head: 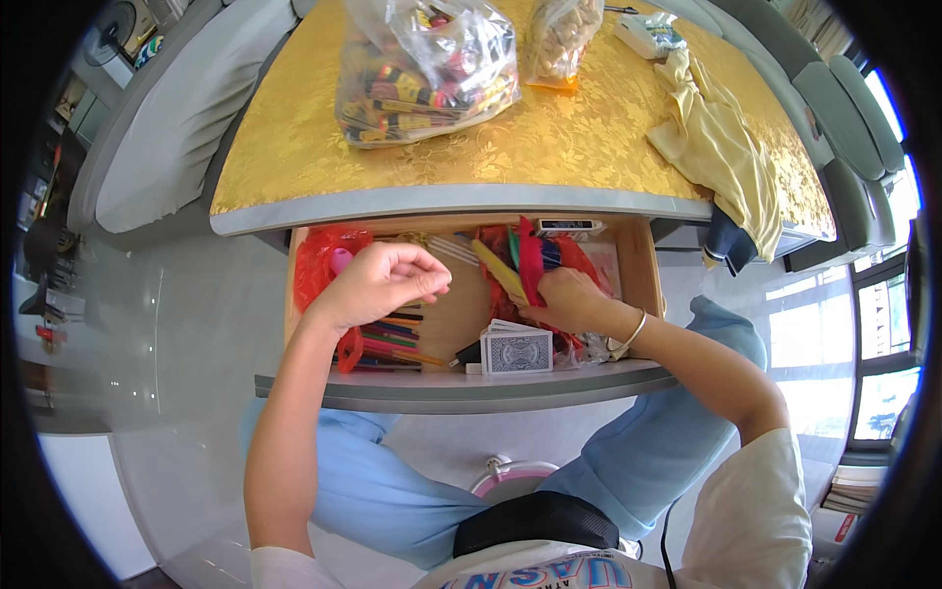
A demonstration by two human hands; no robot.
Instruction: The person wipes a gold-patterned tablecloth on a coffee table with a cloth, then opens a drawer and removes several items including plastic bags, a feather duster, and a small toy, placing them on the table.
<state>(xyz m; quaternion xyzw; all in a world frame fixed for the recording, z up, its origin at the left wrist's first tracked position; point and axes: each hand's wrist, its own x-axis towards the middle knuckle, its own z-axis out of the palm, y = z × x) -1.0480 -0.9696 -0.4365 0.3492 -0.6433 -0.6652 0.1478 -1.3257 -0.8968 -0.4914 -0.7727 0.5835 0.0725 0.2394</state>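
Observation:
A wooden drawer (456,353) is pulled out below the table. Over its left part hovers my left hand (394,283), fingers curled loosely with nothing visible in them. Beneath it lie a red plastic bag (316,258) and many colored pencils (390,340). My right hand (570,300) reaches into the right part, among red plastic, its fingers around a yellow flat item (500,271) and touching a dark pink strip (529,261); the fingertips are partly hidden. A stack of playing cards (517,352) leans at the drawer's front, and a small box (568,227) lies at the back right.
On the table with a gold floral cloth (574,154) stand a clear bag of packaged items (427,81) and a bag of light brown pieces (563,40). A yellow garment (725,147) hangs over the right edge. A gray sofa (169,118) is at left.

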